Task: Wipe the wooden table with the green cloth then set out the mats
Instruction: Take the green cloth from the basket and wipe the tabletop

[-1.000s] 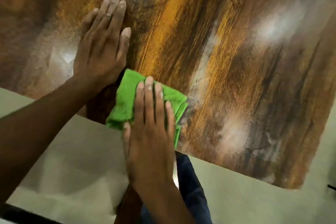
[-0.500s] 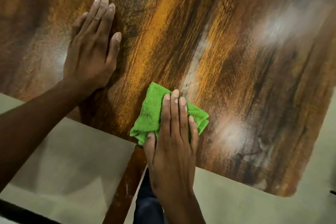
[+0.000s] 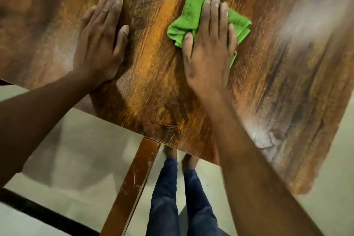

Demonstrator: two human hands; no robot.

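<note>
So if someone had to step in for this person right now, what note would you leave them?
Left hand: flat on the table, fingers straight, holding nothing.
Right hand: flat on the green cloth, pressing it to the wood.
Cloth: bunched, beside the left hand, back from the near edge.
Done: wiping is under way; how much is covered, cannot tell.
Left: finish wiping, then set out the mats; none are in view.

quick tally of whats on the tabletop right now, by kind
cloth: 1
hands: 2, left hand and right hand
mats: 0 in view
total: 3
</note>
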